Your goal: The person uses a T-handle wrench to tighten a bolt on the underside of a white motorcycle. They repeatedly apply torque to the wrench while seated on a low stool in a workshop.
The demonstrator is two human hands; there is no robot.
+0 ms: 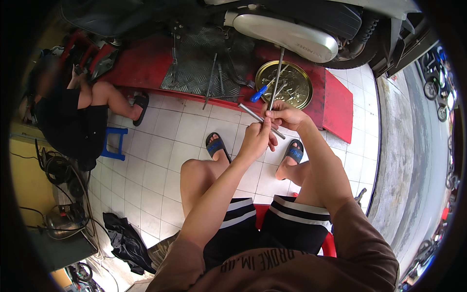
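A steel T-handle socket wrench (276, 83) is in front of me. Its long shaft points away toward the silver engine cover (284, 36) of a scooter, and its crossbar slants across my fingers. My left hand (257, 140) closes on the crossbar from below. Beside it, my right hand (287, 117) pinches the shaft near where the two bars meet, thumb on top. Whether the far tip touches the scooter I cannot tell. Behind the shaft sits a round gold tray (304, 93) of small metal parts. A blue-handled tool (258, 94) lies by its left rim.
The scooter stands over a red platform (338, 104) with a dark tread plate (189, 63), where several long tools lie. At left, another person (68, 107) sits by a blue stool (115, 143). Cables (53, 165) and a black bag (125, 241) are at lower left.
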